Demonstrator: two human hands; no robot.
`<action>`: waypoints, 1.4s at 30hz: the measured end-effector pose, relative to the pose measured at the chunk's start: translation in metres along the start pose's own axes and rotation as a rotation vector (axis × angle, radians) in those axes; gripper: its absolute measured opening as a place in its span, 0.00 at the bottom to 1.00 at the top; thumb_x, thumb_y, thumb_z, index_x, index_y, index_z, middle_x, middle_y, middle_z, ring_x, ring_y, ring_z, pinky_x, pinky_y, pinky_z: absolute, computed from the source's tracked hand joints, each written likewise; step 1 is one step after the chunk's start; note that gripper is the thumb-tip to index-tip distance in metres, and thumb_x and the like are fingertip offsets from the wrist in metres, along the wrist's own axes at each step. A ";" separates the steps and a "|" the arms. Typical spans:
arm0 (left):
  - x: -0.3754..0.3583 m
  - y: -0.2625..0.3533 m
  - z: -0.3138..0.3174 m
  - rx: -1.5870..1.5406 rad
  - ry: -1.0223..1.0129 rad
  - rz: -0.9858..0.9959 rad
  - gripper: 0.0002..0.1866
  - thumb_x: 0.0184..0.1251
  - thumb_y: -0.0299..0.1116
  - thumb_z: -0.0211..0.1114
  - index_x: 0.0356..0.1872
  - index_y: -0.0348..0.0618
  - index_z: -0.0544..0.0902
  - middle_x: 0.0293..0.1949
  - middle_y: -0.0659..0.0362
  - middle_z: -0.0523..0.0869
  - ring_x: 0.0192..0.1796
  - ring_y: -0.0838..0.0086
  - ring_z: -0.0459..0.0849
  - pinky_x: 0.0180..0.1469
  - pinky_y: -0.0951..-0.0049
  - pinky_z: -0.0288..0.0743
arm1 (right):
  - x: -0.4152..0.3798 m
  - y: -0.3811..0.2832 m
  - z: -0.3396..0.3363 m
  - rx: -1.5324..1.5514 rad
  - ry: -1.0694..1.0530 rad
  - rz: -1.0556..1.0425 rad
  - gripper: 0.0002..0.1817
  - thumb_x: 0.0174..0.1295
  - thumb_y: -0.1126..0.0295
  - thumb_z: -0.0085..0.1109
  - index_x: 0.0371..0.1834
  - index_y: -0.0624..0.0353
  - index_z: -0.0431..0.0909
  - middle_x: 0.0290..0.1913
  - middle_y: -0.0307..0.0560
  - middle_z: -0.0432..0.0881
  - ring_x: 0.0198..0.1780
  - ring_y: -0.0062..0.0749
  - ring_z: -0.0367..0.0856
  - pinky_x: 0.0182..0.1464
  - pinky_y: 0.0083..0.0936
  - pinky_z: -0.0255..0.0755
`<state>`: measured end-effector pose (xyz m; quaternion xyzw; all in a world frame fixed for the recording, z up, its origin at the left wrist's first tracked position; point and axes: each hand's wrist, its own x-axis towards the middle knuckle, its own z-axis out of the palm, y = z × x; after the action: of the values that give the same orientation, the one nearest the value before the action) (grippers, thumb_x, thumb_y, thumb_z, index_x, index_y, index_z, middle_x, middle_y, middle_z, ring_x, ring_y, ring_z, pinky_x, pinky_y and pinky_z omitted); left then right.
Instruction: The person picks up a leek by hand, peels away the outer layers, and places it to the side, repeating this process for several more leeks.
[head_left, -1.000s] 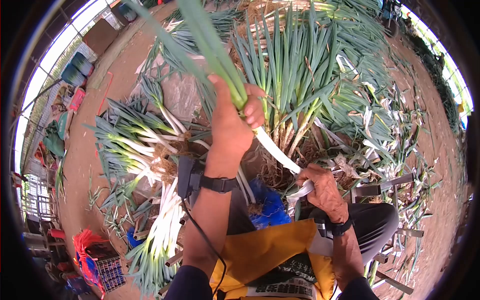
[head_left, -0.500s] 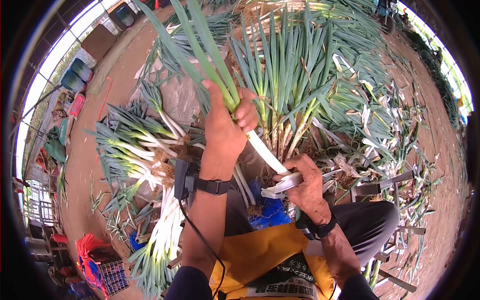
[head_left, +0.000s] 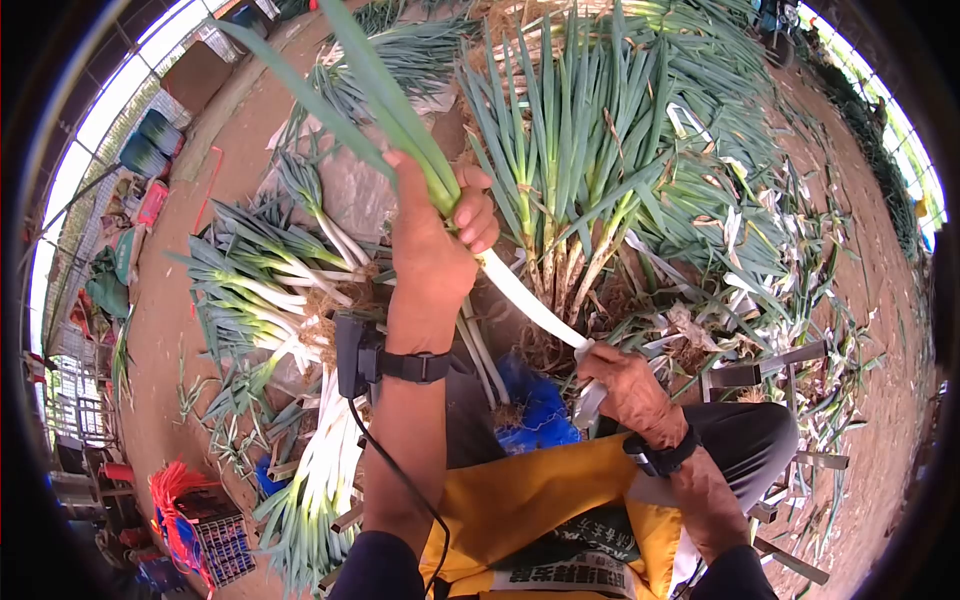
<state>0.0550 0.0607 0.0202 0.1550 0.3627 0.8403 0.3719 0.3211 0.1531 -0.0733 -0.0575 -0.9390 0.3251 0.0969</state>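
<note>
My left hand is wrapped round a long green onion where the white stalk turns green. Its leaves rise past my fingers toward the upper left. The stalk slants down to the right and bends slightly toward my right hand, which is closed round its lower end. A loose strip of pale outer skin hangs below those fingers. The root end is hidden in or behind the right hand. Just beyond the stalk, a bunch of unpeeled green onions stands with dry, brownish bases.
Clean white-stalked onions lie in a pile on the left, with another bundle beside my left forearm. Peeled leaf scraps litter the ground at right, near a metal frame. Blue plastic lies between my knees. A crate sits lower left.
My right hand has slid down and right to the stalk's lower end, pulling the loose skin along. My left hand has shifted slightly left, and more white stalk shows.
</note>
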 end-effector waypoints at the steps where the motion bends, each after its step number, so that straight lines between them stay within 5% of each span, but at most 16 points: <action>1: -0.001 0.000 0.001 -0.012 -0.002 -0.005 0.43 0.69 0.74 0.43 0.33 0.34 0.78 0.16 0.67 0.62 0.18 0.80 0.60 0.21 0.77 0.56 | -0.001 0.005 -0.001 -0.017 -0.006 0.018 0.20 0.38 0.85 0.62 0.39 0.59 0.78 0.42 0.48 0.81 0.42 0.52 0.83 0.40 0.39 0.79; 11: -0.001 -0.003 0.009 0.004 0.006 0.017 0.40 0.71 0.71 0.44 0.32 0.36 0.78 0.15 0.67 0.62 0.17 0.80 0.60 0.20 0.78 0.55 | -0.022 0.049 0.015 -0.020 0.038 0.196 0.14 0.41 0.82 0.61 0.34 0.59 0.79 0.41 0.48 0.81 0.42 0.51 0.84 0.40 0.37 0.80; 15: -0.005 0.007 0.014 0.045 -0.010 0.089 0.38 0.71 0.70 0.45 0.32 0.38 0.77 0.16 0.68 0.62 0.18 0.81 0.60 0.20 0.79 0.55 | -0.015 0.004 0.002 -0.014 0.144 0.031 0.14 0.46 0.81 0.58 0.38 0.57 0.80 0.39 0.50 0.81 0.42 0.51 0.83 0.40 0.38 0.79; 17: -0.006 0.012 0.010 0.040 0.013 0.096 0.37 0.70 0.70 0.46 0.33 0.38 0.77 0.16 0.68 0.62 0.18 0.82 0.59 0.20 0.79 0.55 | -0.020 0.024 0.015 -0.014 0.091 0.106 0.13 0.49 0.78 0.58 0.40 0.57 0.80 0.39 0.47 0.81 0.40 0.47 0.84 0.39 0.37 0.79; 19: -0.005 0.020 0.000 -0.015 -0.088 0.118 0.37 0.70 0.70 0.47 0.34 0.38 0.77 0.17 0.69 0.62 0.18 0.82 0.59 0.20 0.79 0.55 | -0.088 0.125 0.086 -0.562 -0.084 0.150 0.09 0.56 0.74 0.58 0.40 0.61 0.80 0.39 0.48 0.82 0.38 0.43 0.83 0.41 0.38 0.79; 20: -0.006 0.026 -0.004 0.001 -0.094 0.154 0.37 0.70 0.70 0.47 0.34 0.38 0.77 0.17 0.69 0.62 0.18 0.82 0.59 0.21 0.79 0.55 | -0.114 0.158 0.094 -0.488 -0.354 0.335 0.10 0.54 0.73 0.57 0.40 0.60 0.79 0.36 0.50 0.80 0.37 0.46 0.80 0.43 0.42 0.77; 23: -0.006 0.036 -0.018 -0.002 -0.088 0.211 0.36 0.69 0.69 0.50 0.34 0.38 0.78 0.17 0.68 0.62 0.19 0.82 0.59 0.21 0.79 0.55 | -0.105 0.140 0.070 -0.358 -0.348 0.603 0.13 0.49 0.71 0.60 0.37 0.66 0.81 0.38 0.59 0.84 0.42 0.50 0.83 0.50 0.42 0.76; 26: -0.004 0.035 -0.019 -0.033 -0.072 0.235 0.37 0.70 0.69 0.50 0.35 0.36 0.78 0.18 0.68 0.62 0.19 0.82 0.59 0.22 0.79 0.55 | -0.091 0.164 0.055 -0.987 -0.066 0.418 0.12 0.51 0.72 0.60 0.40 0.64 0.81 0.40 0.57 0.83 0.42 0.49 0.83 0.47 0.41 0.76; 31: -0.006 0.038 -0.024 -0.002 -0.037 0.206 0.37 0.70 0.68 0.51 0.36 0.35 0.79 0.18 0.67 0.63 0.20 0.82 0.60 0.22 0.79 0.56 | -0.145 0.282 -0.119 -0.953 0.661 0.670 0.25 0.57 0.75 0.60 0.61 0.64 0.75 0.51 0.61 0.81 0.49 0.54 0.81 0.53 0.44 0.76; 33: -0.008 0.038 -0.024 -0.006 0.003 0.202 0.37 0.70 0.68 0.51 0.35 0.35 0.79 0.18 0.67 0.64 0.20 0.82 0.60 0.22 0.79 0.57 | -0.096 0.163 -0.147 -1.226 0.646 1.123 0.34 0.56 0.69 0.67 0.66 0.69 0.69 0.56 0.64 0.78 0.59 0.56 0.77 0.61 0.37 0.72; 35: -0.005 0.035 -0.023 -0.022 0.024 0.177 0.38 0.70 0.69 0.50 0.35 0.34 0.79 0.18 0.67 0.64 0.20 0.81 0.60 0.22 0.78 0.57 | -0.107 0.176 -0.138 -0.790 0.731 0.762 0.42 0.51 0.68 0.75 0.71 0.55 0.65 0.65 0.59 0.73 0.67 0.51 0.71 0.68 0.39 0.66; 37: -0.001 0.030 -0.020 -0.015 0.067 0.134 0.41 0.69 0.72 0.48 0.34 0.34 0.79 0.18 0.66 0.63 0.20 0.81 0.60 0.22 0.78 0.55 | -0.069 0.116 -0.084 -0.168 0.412 0.537 0.44 0.51 0.68 0.76 0.73 0.55 0.64 0.66 0.58 0.73 0.69 0.50 0.70 0.71 0.40 0.62; 38: 0.000 0.028 -0.019 -0.017 0.061 0.125 0.41 0.69 0.72 0.48 0.34 0.33 0.79 0.18 0.66 0.63 0.19 0.81 0.59 0.22 0.78 0.55 | -0.036 0.071 -0.063 -0.066 0.204 0.317 0.40 0.55 0.60 0.74 0.71 0.57 0.66 0.69 0.58 0.71 0.68 0.52 0.71 0.70 0.38 0.65; 40: 0.003 0.024 -0.018 -0.017 0.045 0.108 0.41 0.69 0.72 0.48 0.34 0.33 0.79 0.18 0.67 0.62 0.19 0.81 0.58 0.21 0.78 0.54 | -0.010 0.030 -0.006 0.085 -0.018 0.218 0.34 0.57 0.60 0.72 0.66 0.58 0.70 0.64 0.58 0.75 0.63 0.54 0.75 0.66 0.40 0.70; 42: 0.003 0.029 -0.033 0.037 -0.038 0.081 0.42 0.68 0.73 0.48 0.39 0.33 0.79 0.20 0.64 0.68 0.22 0.79 0.64 0.25 0.77 0.59 | 0.004 0.017 0.050 0.287 0.048 0.210 0.18 0.64 0.67 0.64 0.54 0.61 0.76 0.45 0.58 0.83 0.47 0.57 0.82 0.49 0.42 0.77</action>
<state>0.0208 0.0328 0.0185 0.1924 0.3646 0.8446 0.3415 0.3070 0.1377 -0.1217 -0.1486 -0.8691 0.4628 0.0919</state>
